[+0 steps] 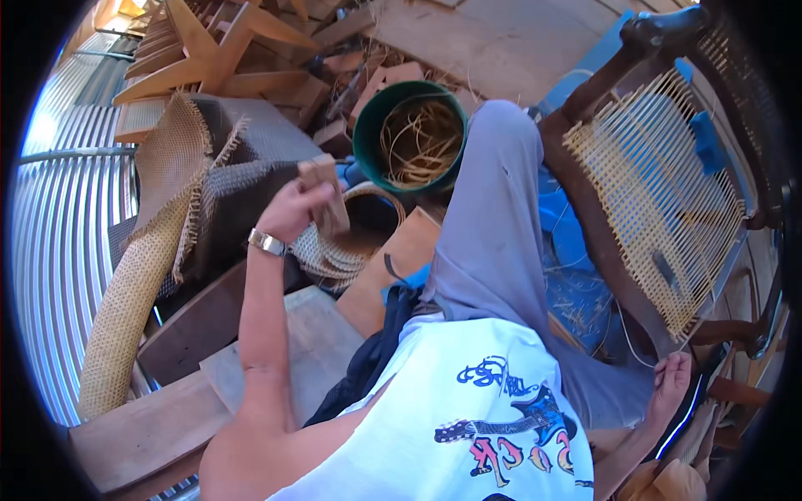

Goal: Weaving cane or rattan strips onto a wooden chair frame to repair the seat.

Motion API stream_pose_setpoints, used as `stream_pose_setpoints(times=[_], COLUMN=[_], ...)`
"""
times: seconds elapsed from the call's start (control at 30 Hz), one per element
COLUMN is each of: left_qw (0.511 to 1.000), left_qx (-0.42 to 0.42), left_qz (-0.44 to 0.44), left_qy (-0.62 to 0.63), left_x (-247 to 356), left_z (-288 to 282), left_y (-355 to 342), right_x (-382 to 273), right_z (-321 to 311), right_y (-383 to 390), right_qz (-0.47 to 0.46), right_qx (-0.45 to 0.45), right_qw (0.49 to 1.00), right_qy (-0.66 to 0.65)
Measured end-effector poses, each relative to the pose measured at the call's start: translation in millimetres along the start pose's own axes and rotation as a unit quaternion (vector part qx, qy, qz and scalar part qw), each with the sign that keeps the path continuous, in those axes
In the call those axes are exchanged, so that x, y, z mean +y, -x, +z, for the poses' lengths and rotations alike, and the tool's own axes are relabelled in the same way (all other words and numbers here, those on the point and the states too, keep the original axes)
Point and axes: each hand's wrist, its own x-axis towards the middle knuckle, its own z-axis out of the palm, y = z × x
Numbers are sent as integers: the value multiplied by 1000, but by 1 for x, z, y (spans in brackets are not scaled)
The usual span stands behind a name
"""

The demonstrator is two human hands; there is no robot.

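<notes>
My left hand (294,207) is raised in front of me and grips a small wooden block (326,194). A metal watch (267,243) sits on that wrist. Just beyond the block lies a coil of cane strips (330,255). My right hand (673,382) is low at the right, by the chair's front corner, fingers pinched on a thin cane strand (628,338) that runs up to the chair. The dark wooden chair (589,217) stands to my right, its seat partly woven with pale cane (656,196).
A green bucket (364,134) holding loose cane strands stands ahead of my knee. Rolls of woven cane webbing (138,275) lean at the left against a corrugated metal wall (58,242). Wooden chair parts (209,50) pile up at the back. Planks (167,417) lie below my left arm.
</notes>
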Motion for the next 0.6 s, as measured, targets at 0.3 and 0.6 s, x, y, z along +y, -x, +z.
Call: stream_pose_setpoints(times=[0.3,0.6], left_qw=[919,831], left_qx=[-26,45], left_qz=[-372,-320], left_qy=[-129,-453], left_x=[-176,-263], left_z=[-23,-58], left_y=[78,101], right_x=[-9,-18], right_z=[55,83], right_y=[-4,-19], right_qz=[0,42], right_qx=[12,-97], right_qw=[997,994], right_qy=[73,34])
